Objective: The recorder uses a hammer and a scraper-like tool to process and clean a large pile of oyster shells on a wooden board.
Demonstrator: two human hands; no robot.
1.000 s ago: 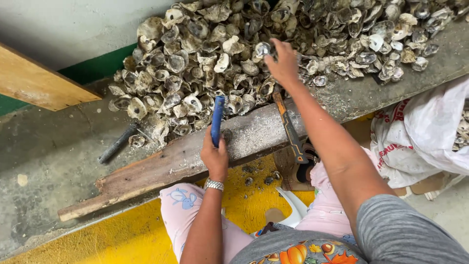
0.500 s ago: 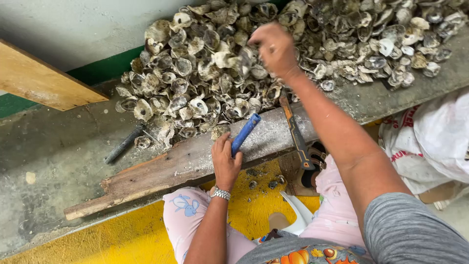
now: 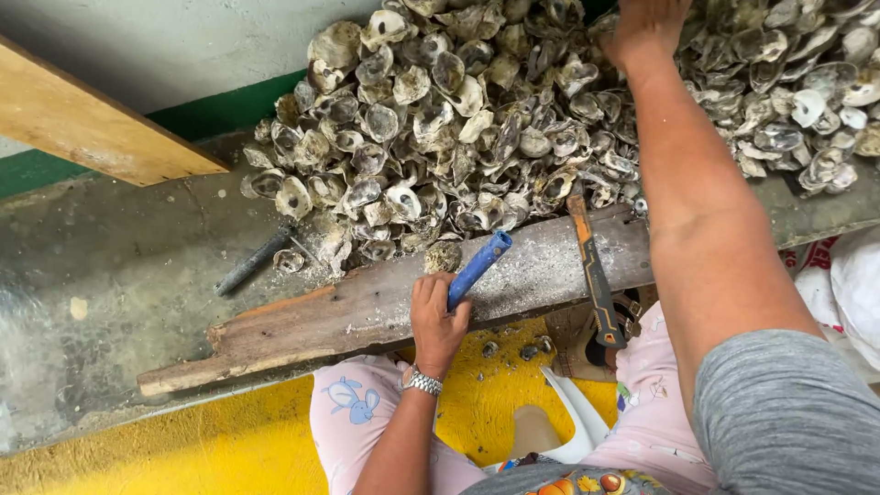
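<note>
Blue-handled tool (image 3: 478, 268) sits gripped in left hand (image 3: 438, 316)'s curled fingers; at one o'clock, right hand (image 3: 646, 32) grasps among rough, sharp-edged oyster shells (image 3: 440, 137).

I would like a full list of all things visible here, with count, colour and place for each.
oyster shells: one big heap, grey-white, on the concrete ledge behind the plank
wooden plank: one, weathered brown-grey, along the ledge front
blue-handled tool: one, on the plank, in the left hand
orange-handled tool: one, lying across the plank's right part
dark rod: one, on the ledge left of the heap
wooden beam: one, pale, upper left
white sack: one, right edge
yellow floor: below the ledge
left hand: grips the blue handle
right hand: reaches into the heap
</note>
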